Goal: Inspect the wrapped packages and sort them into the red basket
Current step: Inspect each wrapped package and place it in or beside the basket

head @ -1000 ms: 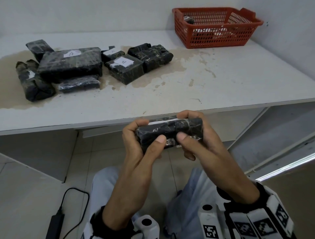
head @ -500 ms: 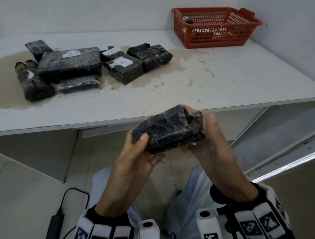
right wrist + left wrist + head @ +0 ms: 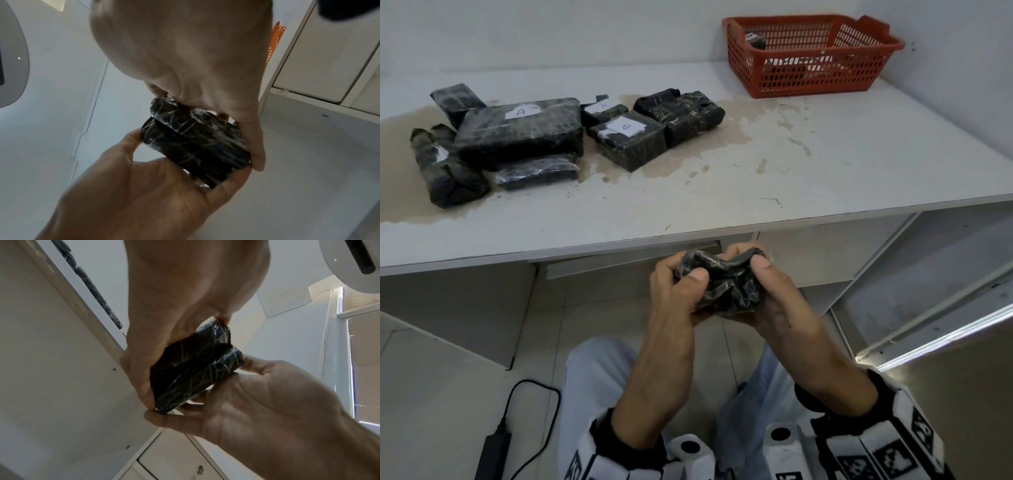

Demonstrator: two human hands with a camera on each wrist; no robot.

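Observation:
Both hands hold one small black wrapped package [image 3: 722, 284] below the table's front edge, over my lap. My left hand [image 3: 681, 284] grips its left end, thumb on top. My right hand [image 3: 763, 284] grips the right end, thumb on its top corner. The wrist views show the same package [image 3: 195, 368] [image 3: 195, 142] pinched between the two hands. The red basket [image 3: 808, 54] stands at the table's far right and holds wrapped packages. Several black wrapped packages [image 3: 520, 133] lie at the far left of the table, some with white labels.
The white table [image 3: 756, 192] is stained brown around the pile. A wall runs along its right side. Under it are white cabinet panels. A black power adapter with a cable [image 3: 496, 448] lies on the floor at the lower left.
The package was turned in my hands: first held lengthwise, then tilted up showing a broad face, now end-on toward me and a little lower.

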